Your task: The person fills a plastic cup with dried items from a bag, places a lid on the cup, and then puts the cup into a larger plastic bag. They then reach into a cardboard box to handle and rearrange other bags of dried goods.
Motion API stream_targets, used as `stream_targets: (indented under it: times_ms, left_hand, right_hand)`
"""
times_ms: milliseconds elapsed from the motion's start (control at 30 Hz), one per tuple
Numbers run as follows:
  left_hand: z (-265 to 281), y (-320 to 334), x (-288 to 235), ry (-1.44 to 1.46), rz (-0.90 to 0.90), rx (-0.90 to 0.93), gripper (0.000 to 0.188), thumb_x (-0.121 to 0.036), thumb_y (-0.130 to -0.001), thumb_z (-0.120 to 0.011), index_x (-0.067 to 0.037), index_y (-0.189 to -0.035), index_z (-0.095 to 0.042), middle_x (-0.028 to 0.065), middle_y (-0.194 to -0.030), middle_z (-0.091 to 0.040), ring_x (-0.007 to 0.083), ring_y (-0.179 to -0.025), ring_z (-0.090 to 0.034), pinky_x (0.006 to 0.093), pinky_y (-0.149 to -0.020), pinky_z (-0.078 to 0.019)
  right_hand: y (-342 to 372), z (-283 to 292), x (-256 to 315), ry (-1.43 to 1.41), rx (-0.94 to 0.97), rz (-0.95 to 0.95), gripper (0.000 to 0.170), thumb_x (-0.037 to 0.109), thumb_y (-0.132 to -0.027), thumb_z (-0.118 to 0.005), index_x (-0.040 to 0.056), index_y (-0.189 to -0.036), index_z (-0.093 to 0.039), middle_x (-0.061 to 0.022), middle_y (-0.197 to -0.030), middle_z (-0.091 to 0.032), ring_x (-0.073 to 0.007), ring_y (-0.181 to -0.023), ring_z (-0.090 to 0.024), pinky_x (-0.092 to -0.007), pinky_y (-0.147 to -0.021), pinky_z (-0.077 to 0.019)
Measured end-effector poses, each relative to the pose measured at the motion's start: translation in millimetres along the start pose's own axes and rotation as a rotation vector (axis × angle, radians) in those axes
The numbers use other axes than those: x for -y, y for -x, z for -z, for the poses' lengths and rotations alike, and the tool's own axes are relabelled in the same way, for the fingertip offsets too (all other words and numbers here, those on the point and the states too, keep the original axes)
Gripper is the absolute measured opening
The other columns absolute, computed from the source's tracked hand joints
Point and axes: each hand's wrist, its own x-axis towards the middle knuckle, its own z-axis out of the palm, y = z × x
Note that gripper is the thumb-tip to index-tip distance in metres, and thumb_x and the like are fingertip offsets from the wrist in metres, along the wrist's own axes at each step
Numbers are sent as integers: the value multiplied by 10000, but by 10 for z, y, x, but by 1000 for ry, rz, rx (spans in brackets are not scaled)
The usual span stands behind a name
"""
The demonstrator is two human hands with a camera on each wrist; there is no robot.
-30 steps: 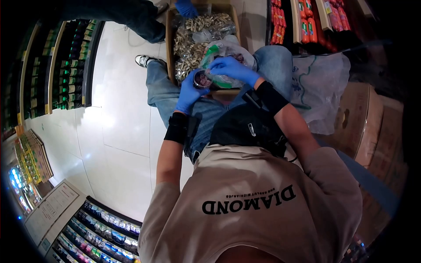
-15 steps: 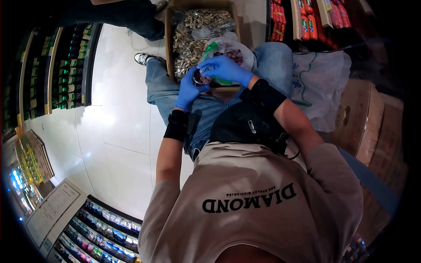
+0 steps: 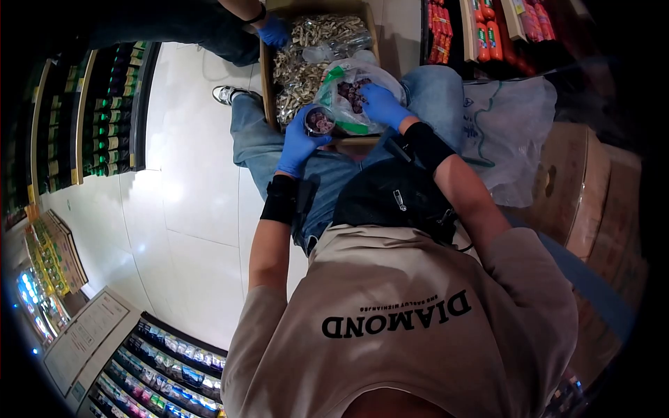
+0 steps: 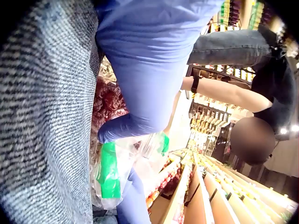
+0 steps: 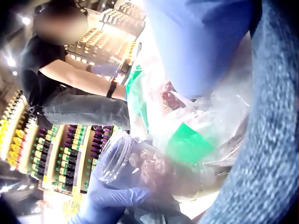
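A clear plastic jar holds dark reddish, wrinkled dried pieces, its open mouth facing up in the head view. My blue-gloved left hand grips the jar, fingers wrapped round its side, as the right wrist view also shows. To the right lies an open clear plastic bag with green bands, containing more of the same dried pieces. My right hand, gloved too, reaches into the bag's mouth with its fingertips down at the pieces. I cannot tell whether those fingers pinch any; the bag and hand hide them.
Beneath the bag, a cardboard box between my knees holds clear packs of pale dried slices. Another person's gloved hand is at its far left corner. Cartons and a translucent bag lie right; bottle shelves stand left.
My right hand has moved from over the jar's mouth rightward into the bag. The left hand keeps holding the jar in place. The other person's hand has come back to the box.
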Motion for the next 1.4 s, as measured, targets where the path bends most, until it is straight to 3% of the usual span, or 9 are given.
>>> stream_targets:
  times_ms: [100, 233, 400, 500, 600, 700, 1100, 1233, 1400]
  left_hand:
    - [1, 1, 3, -4, 3, 2, 743, -11, -593, -861, -13, -1290, -604, 85, -1180, -683, 183, -1092, -657, 329, -989, -516]
    - [6, 2, 32, -12, -7, -3, 745, -32, -596, -850, -13, -1297, -598, 104, -1177, -688, 193, -1094, -665, 332, -981, -523]
    - [11, 0, 29, -24, -7, -18, 743, 8, -589, -861, -12, -1288, -608, 74, -1177, -682, 179, -1086, -652, 329, -992, -514]
    - [22, -5, 48, -46, -24, -18, 742, -21, -594, -855, -11, -1292, -602, 94, -1179, -687, 190, -1091, -661, 331, -989, -517]
    - [24, -7, 36, -55, -28, -22, 742, -52, -603, -849, -10, -1298, -594, 116, -1184, -692, 201, -1099, -669, 335, -987, -520]
    - [16, 18, -1, -63, -6, -29, 737, -62, -609, -849, -12, -1298, -594, 116, -1182, -692, 201, -1099, -669, 337, -986, -521]
    - [28, -11, 2, -66, -22, -22, 728, -53, -599, -844, -22, -1284, -599, 106, -1165, -690, 198, -1092, -668, 336, -982, -519]
    - [30, -1, -21, -35, -1, -11, 746, -23, -583, -868, -13, -1281, -605, 80, -1176, -678, 187, -1090, -646, 329, -997, -504]
    - [23, 5, -20, -68, -21, -24, 743, -15, -583, -868, -10, -1278, -606, 80, -1175, -680, 185, -1088, -648, 329, -998, -505]
  right_hand:
    - [-41, -150, -3, -34, -52, 58, 490, 173, -887, -596, 19, -1350, -553, -244, -1299, -579, -407, -1189, -570, -493, -1038, -450]
    - [-69, -197, -11, -45, -39, 72, 513, 173, -867, -605, 25, -1357, -570, -228, -1245, -587, -420, -1158, -565, -486, -1035, -452]
    - [-160, -218, -39, 127, 52, 30, 454, 225, -824, -686, 9, -1218, -619, -236, -1258, -566, -430, -1118, -581, -493, -988, -482]
    - [-181, -287, -68, 113, -8, 18, 447, 257, -798, -727, 7, -1155, -627, -240, -1207, -596, -428, -1074, -608, -497, -935, -508]
    - [-154, -212, -77, 113, -19, 136, 359, 207, -824, -698, 12, -1121, -644, -239, -1131, -634, -426, -1010, -639, -493, -874, -531]
    - [-119, -156, -9, 71, -37, 38, 250, 138, -848, -652, 28, -1072, -665, -229, -1079, -660, -420, -987, -655, -489, -830, -542]
    - [-88, -75, 148, 65, -72, -100, 225, 111, -858, -606, 52, -1060, -686, -216, -1082, -634, -405, -1008, -639, -487, -837, -528]
    - [-51, 28, 214, 201, -34, -29, 227, 123, -860, -603, 56, -1060, -686, -216, -1056, -641, -404, -1020, -638, -488, -838, -530]
    - [-89, -73, 146, 153, -70, -78, 224, 144, -862, -604, 66, -1053, -692, -182, -1054, -662, -383, -941, -667, -483, -798, -545]
